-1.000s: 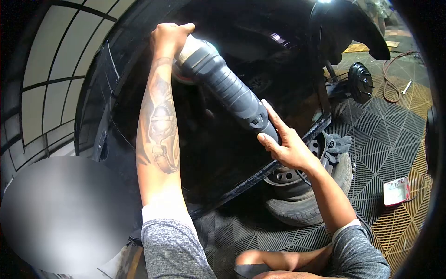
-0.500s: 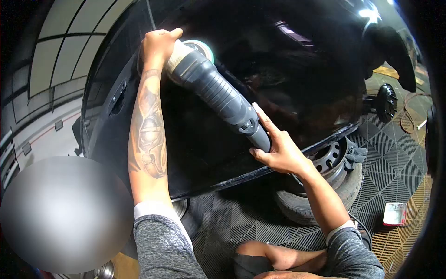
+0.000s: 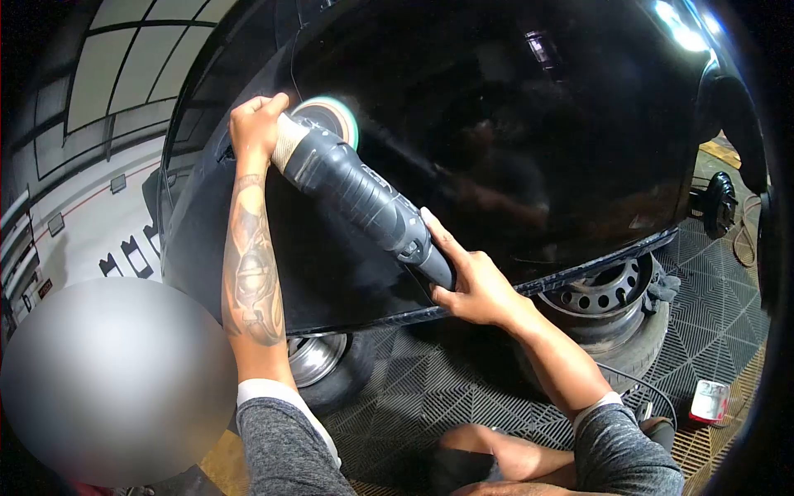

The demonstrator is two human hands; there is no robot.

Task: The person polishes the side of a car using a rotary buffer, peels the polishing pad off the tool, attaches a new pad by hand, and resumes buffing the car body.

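Note:
A black and grey car polisher (image 3: 364, 198) lies diagonally across a glossy black car panel (image 3: 529, 124). Its round pad (image 3: 343, 120), with a pale green and whitish rim, appears to rest against the paint. My left hand (image 3: 256, 128) is closed over the polisher's head, on a light, woven-looking cover, with the thumb up. At the tail end, my right hand (image 3: 475, 285) wraps round the dark handle, the index finger lying along the body. The underside of the polisher and most of the pad's face are hidden.
Below the panel's lower edge stand a steel wheel with a tyre (image 3: 600, 318), dark gloves (image 3: 662, 289) beside it, and another wheel (image 3: 317, 360). A small red-and-white tray (image 3: 710, 401) sits on the ribbed floor. A cable (image 3: 653, 384) runs near my right arm. A brake hub (image 3: 719, 205) is at right.
The polisher and both hands have moved left and down across the panel, towards its left edge. My view has shifted a little too. Both hands keep their hold.

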